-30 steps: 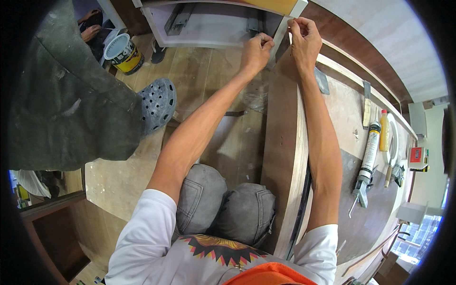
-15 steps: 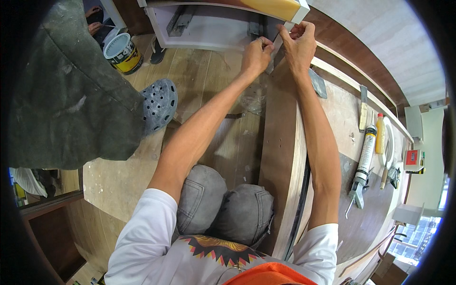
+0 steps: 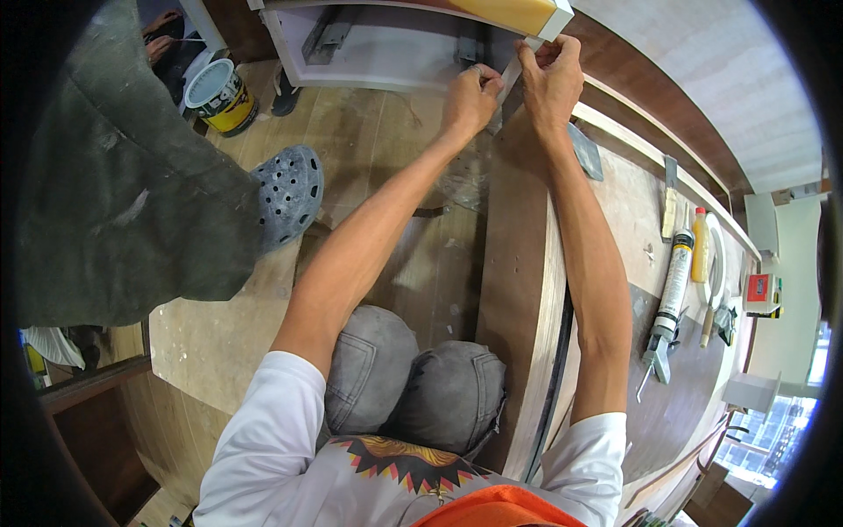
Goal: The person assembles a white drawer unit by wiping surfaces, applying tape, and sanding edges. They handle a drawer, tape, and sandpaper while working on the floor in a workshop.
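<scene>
Both arms reach forward to the near right corner of a white cabinet (image 3: 369,83), whose open front shows a metal drawer slide (image 3: 327,42) inside. Beside the corner's lower part, my left hand (image 3: 471,103) is closed, thumb and fingers pressed together in a pinch. Just to its right and slightly higher, my right hand (image 3: 551,85) pinches at the cabinet's right edge, under the yellowish top panel (image 3: 500,9). Whatever lies between the fingertips of either hand is too thin or hidden to make out.
A long wooden frame (image 3: 518,263) runs along my right. On the board past it lie a caulking gun (image 3: 674,281), a yellow bottle (image 3: 700,246) and a scraper (image 3: 670,198). At left stands another person in a grey clog (image 3: 290,198), near a bucket (image 3: 221,97).
Both hands stay at the cabinet corner with only slight finger shifts. The other person's leg and clog appear a little further left.
</scene>
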Available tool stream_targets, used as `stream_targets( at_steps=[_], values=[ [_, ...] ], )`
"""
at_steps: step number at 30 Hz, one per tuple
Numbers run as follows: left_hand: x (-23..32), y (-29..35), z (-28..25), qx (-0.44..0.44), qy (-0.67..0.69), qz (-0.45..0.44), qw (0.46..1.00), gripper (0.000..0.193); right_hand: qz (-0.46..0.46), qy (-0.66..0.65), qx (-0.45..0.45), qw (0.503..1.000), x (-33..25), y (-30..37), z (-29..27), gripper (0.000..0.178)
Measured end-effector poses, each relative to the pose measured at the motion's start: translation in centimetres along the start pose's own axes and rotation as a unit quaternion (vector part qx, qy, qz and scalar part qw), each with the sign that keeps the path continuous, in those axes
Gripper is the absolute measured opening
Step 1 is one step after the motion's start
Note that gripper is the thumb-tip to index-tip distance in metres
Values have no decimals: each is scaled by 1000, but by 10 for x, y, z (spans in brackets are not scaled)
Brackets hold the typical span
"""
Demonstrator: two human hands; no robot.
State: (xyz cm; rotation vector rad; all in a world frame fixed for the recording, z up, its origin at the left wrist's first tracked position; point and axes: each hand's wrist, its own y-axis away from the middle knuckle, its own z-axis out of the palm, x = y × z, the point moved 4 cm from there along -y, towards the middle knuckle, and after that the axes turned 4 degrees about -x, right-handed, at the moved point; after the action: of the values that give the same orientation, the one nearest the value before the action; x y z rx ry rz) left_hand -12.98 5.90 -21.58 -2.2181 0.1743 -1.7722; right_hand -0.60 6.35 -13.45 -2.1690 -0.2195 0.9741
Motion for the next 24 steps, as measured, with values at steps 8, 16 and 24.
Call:
stream_targets(
  at_steps=[8, 16, 24],
  values=[
    [-4, -1, -3, 20, -5, 7, 1000, 22, -10, -4, -3, 1000, -7, 0, -1, 39],
    [-1, 0, -3, 29, -19, 24, 999, 23, -12, -10, -8, 1000, -3, -1, 1, 39],
    [1, 0, -4, 29, 0, -13, 999, 39, -19, 8, -2, 1000, 3, -1, 3, 46]
  ],
)
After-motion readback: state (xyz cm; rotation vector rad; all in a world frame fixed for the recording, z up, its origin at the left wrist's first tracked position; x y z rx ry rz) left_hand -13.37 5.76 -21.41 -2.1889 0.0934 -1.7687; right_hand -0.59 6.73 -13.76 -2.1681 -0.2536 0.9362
